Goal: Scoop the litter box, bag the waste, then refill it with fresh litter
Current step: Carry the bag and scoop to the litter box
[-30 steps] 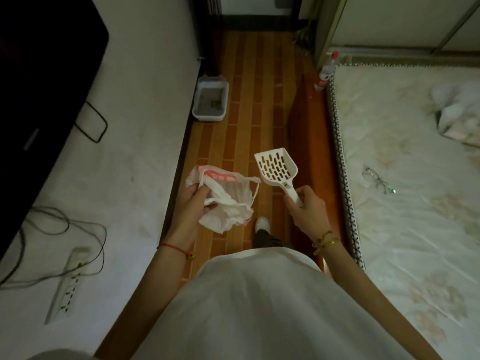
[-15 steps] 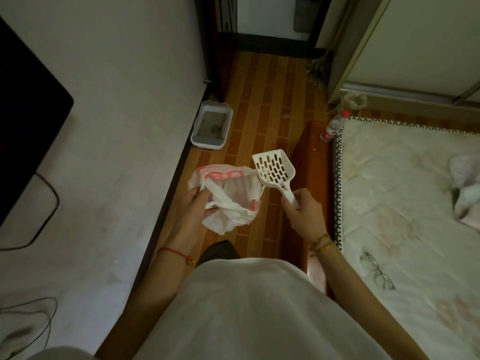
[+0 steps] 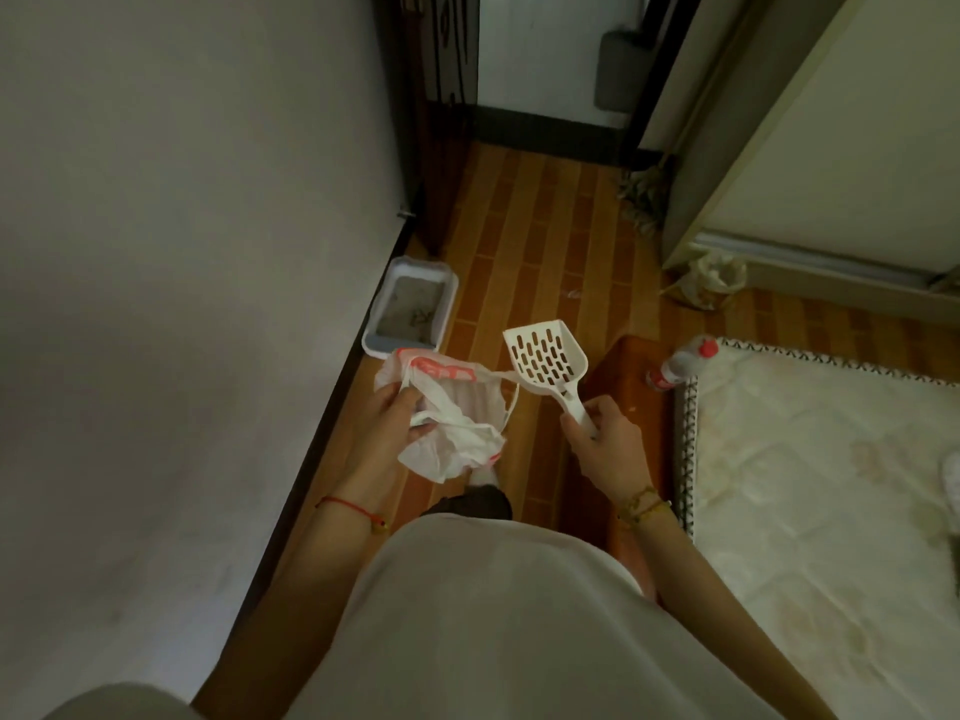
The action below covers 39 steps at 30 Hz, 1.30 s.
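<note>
A white litter box [image 3: 451, 288] with grey litter in it sits on the wooden floor against the left wall, just ahead of me. My left hand [image 3: 387, 426] grips a crumpled white plastic bag [image 3: 452, 439] with red print, held in front of my waist. My right hand [image 3: 605, 444] holds the handle of a white slotted litter scoop [image 3: 543, 356], its empty bowl pointing up and away towards the box. Both are held in the air, short of the litter box.
A white wall [image 3: 182, 304] runs along the left. A mattress [image 3: 831, 485] lies on the right, with a red-capped bottle [image 3: 680, 363] at its corner. A crumpled bag [image 3: 714, 278] sits by the wardrobe [image 3: 831, 148]. A doorway [image 3: 545, 70] is straight ahead.
I have walked forward down the corridor: the litter box is nearer and lower in view. The TV, cables and glasses have left the view. Both hands keep the bag and scoop.
</note>
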Available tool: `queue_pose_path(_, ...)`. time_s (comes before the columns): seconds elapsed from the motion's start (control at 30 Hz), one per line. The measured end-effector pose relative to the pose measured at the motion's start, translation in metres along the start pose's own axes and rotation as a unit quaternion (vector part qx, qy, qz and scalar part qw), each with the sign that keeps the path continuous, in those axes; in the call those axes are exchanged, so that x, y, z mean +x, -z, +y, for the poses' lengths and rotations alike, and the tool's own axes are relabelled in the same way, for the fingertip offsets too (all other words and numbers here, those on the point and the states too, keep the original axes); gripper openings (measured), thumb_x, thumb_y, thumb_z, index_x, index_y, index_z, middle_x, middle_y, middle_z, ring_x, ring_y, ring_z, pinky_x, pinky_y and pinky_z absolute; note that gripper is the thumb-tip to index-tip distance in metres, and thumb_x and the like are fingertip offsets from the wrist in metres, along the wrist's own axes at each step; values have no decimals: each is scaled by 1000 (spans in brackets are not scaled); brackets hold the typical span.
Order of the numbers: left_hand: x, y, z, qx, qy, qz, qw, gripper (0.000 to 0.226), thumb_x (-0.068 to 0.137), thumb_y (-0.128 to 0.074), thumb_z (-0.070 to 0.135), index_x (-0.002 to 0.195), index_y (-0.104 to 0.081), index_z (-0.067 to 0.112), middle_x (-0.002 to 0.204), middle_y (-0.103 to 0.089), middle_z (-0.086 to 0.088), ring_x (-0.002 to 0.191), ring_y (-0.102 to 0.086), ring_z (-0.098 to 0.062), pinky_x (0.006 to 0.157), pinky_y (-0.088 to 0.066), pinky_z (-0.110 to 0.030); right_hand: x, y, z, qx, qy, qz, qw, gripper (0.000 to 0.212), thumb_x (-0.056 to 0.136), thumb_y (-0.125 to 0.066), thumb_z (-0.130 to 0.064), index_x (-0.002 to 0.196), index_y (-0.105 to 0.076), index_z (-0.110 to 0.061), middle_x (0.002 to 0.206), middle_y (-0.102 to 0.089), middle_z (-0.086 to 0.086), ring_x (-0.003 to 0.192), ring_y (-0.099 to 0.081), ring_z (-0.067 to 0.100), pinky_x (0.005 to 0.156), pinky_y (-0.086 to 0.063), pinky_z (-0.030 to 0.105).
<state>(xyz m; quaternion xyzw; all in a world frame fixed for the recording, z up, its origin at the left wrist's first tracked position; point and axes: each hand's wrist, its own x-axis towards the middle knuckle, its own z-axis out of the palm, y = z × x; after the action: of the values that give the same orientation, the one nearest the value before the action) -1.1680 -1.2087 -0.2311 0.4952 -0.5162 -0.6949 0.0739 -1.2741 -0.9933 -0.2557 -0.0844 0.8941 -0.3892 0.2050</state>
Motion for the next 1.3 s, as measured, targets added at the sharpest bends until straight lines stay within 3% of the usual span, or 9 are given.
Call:
queue_pose_path(0.07,30,-11,22,21,-16,1,1000,27,96,-57,13,121,-63,8,121,-64,-15,111,-63,-31,97,-53,-46,41,7,-14,-12,6,-6,1000,30,91,-59,-34,110,-53,-12,87,-64,1,59,-60,7,47,-42,17)
queue_pose_path(0.17,64,-27,54,2,-36,2,999,24,97,-55,11,119,-59,2,107,-66,-10,94,-67,-22,79,-59,-34,99,16,-36,-28,22,-8,999,30,91,-59,-34,109,-53,-11,87,-66,2,59,-60,8,47,-42,17)
queue_pose_path(0.3,99,-47,95,-5,-12,13,1000,26,96,-54,10,117,-63,-2,116,-67,-17,106,-66,-31,93,-56,-41,160,20,-59,-39,34,-6,999,28,92,-58,-33,107,-52,-11,88,-65,3,61,-60,8,48,-44,19)
queue_pose_path(0.53,151,-68,138,-54,-25,58,997,27,94,-56,11,116,-66,0,112,-70,-19,103,-68,-31,88,-58,-40,247,7,-83,-29,37,-45,998,35,91,-59,-36,115,-53,-11,101,-67,8,75,-62,17,55,-46,20)
queue_pose_path(0.63,171,-79,149,-78,-33,81,993,26,93,-57,14,114,-68,3,108,-71,-17,101,-69,-30,87,-59,-40,287,2,-94,-48,57,-70,995,34,92,-58,-34,115,-53,-9,100,-66,10,72,-57,15,53,-40,18)
queue_pose_path(0.8,204,-105,171,-117,-18,147,982,30,96,-58,18,121,-64,1,115,-69,-17,106,-67,-30,90,-58,-42,367,-2,-120,-83,120,-113,983,32,91,-60,-33,115,-54,-12,103,-59,0,84,-54,13,56,-34,11)
queue_pose_path(1.1,251,-171,216,-220,-13,294,930,17,98,-55,20,108,-65,11,119,-65,-17,111,-63,-32,95,-54,-44,514,13,-198,-104,249,-280,921,26,90,-63,-31,107,-53,-15,95,-62,2,81,-61,17,59,-45,21)
queue_pose_path(1.2,258,-191,229,-255,-23,336,906,13,99,-54,17,93,-66,19,116,-65,-16,109,-63,-31,88,-55,-39,547,14,-218,-121,280,-325,895,27,90,-62,-34,107,-53,-16,93,-62,1,79,-61,17,63,-48,27)
queue_pose_path(1.3,262,-206,238,-282,-31,363,888,12,100,-53,17,96,-65,17,113,-65,-14,107,-63,-29,86,-55,-37,568,10,-237,-138,323,-344,871,27,90,-62,-33,103,-55,-11,86,-62,2,74,-59,17,59,-46,27)
